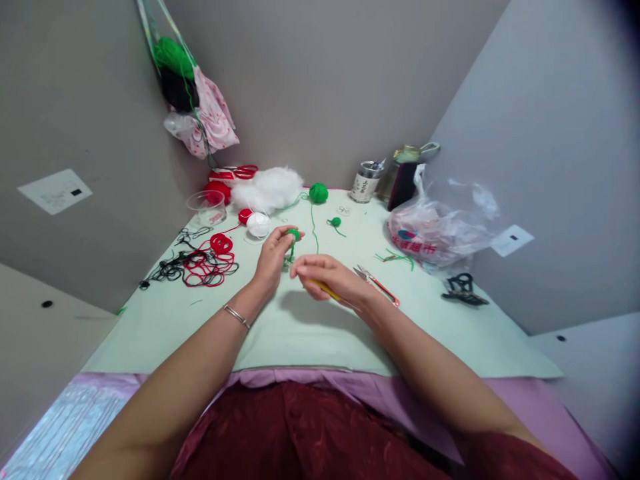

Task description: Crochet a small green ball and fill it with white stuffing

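Observation:
My left hand [275,257] is closed around a small green crocheted piece [293,235], whose green strand hangs below the fingers. Just to its right, my right hand [325,277] grips a yellow-handled tool, apparently a crochet hook [326,289]; its tip cannot be made out. Beyond the hands lies a green yarn ball [319,193], a strand running from it toward me. A smaller green ball-shaped piece [337,221] with a loose tail rests to its right. Orange-handled thread snips [379,287] lie beside my right wrist.
Tangled black and red yarn [200,263] covers the left side. Behind it are a clear plastic cup [207,208], a white yarn ball [258,225], white stuffing [270,189] and red scissors [245,172]. A pen holder [365,183], plastic bag [440,227] and black claw clip [464,291] stand right.

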The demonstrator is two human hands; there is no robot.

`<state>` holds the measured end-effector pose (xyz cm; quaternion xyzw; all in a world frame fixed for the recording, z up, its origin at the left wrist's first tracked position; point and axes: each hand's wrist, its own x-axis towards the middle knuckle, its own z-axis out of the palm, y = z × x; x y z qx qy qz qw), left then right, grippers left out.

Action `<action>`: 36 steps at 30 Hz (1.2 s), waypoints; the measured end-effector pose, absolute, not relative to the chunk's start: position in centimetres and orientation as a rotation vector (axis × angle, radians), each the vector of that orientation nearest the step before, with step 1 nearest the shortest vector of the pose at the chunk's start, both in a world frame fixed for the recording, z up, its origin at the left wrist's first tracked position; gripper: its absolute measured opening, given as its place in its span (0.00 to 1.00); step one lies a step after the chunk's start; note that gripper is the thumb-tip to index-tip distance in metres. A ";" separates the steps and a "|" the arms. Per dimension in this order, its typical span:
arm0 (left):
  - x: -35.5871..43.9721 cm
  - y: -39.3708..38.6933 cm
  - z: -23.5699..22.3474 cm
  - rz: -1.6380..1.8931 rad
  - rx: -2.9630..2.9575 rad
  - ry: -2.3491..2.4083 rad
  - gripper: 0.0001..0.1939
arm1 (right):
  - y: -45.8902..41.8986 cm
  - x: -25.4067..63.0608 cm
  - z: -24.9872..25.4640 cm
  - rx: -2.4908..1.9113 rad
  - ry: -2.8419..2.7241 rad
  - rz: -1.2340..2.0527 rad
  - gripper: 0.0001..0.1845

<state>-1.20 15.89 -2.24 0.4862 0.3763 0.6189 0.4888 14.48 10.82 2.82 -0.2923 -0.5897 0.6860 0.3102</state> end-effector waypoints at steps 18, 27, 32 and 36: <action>0.2 14.5 -1.6 1.411 1.257 0.811 0.14 | 13.1 14.7 1.1 -0.998 -1.313 1.585 0.22; -0.3 14.7 -1.5 1.357 1.311 0.750 0.14 | 13.6 15.5 1.3 -1.100 -1.312 1.435 0.24; 0.0 14.2 -1.6 1.327 1.301 0.738 0.16 | 14.0 15.5 1.1 -1.162 -1.378 1.202 0.21; -0.2 14.3 -1.7 1.315 1.287 0.744 0.15 | 14.0 15.7 1.1 -1.173 -1.500 1.054 0.19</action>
